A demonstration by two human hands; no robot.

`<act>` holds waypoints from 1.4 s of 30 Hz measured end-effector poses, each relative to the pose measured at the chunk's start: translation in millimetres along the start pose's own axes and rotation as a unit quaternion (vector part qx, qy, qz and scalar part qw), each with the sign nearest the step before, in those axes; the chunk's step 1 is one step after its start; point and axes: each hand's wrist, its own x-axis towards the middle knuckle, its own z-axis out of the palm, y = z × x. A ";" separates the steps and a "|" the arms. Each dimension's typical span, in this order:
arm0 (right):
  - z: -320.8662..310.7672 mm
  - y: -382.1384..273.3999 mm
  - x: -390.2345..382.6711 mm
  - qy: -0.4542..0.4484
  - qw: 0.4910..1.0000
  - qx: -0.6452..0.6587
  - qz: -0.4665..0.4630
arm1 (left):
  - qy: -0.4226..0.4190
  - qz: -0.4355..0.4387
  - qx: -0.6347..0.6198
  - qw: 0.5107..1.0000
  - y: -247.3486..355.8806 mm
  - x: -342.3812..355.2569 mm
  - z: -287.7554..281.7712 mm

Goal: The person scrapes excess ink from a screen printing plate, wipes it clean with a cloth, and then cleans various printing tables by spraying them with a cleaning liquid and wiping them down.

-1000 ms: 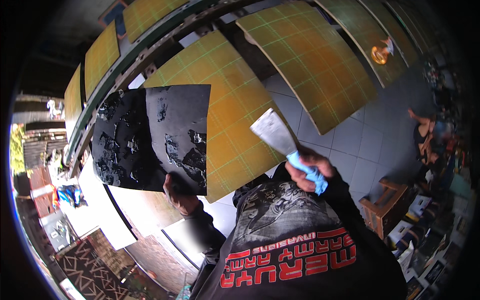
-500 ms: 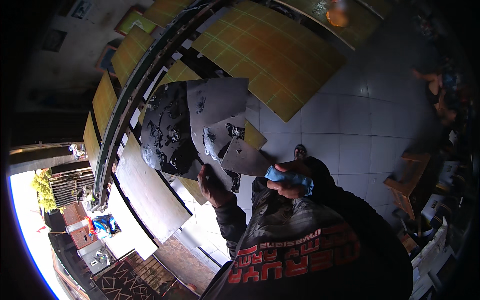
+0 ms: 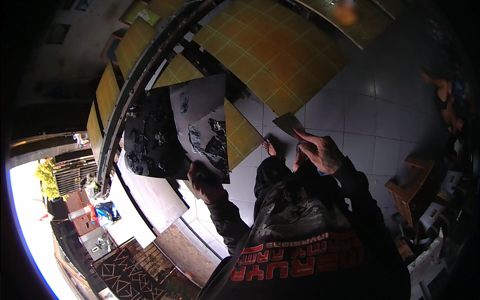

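Observation:
My left hand [image 3: 205, 184] grips the lower edge of a thin, flat grey sheet [image 3: 197, 97], holding it out in front of me. Glossy black paste [image 3: 150, 137] coats its left part, and rough black patches spread over the lower right. To the right, my right hand [image 3: 322, 152] is closed on a flat grey scraper [image 3: 289, 125], its blade pointing up and left, apart from the sheet. A scrap of blue [image 3: 322, 172] shows below that hand, mostly hidden. Just beyond the blade is the near corner of a yellow-brown board with green grid lines [image 3: 270, 55].
A curved dark metal rail [image 3: 131, 87] runs along the left, with more yellow boards [image 3: 106, 95] behind it. Pale panels [image 3: 150, 192] lie below the sheet. A wooden stool [image 3: 411, 187] stands at the right on the tiled floor [image 3: 360, 120]. Another person's limbs [image 3: 442, 95] show at far right.
My right hand has swung up and right, taking the scraper off the sheet. The blue cloth has become mostly hidden. My left hand and the sheet have shifted slightly left.

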 end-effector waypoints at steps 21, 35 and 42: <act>135.3 -26.6 -56.9 -0.002 0.982 -0.173 -0.070 | -0.053 -0.129 -0.211 0.967 -28.4 -6.1 10.5; 2.5 -95.6 2.8 0.115 0.980 -0.148 -0.070 | -0.079 0.072 -0.234 0.966 54.2 149.0 134.6; -25.1 -85.2 -35.9 0.159 0.967 -0.195 -0.038 | -0.120 -0.048 -0.498 0.857 100.8 129.7 156.5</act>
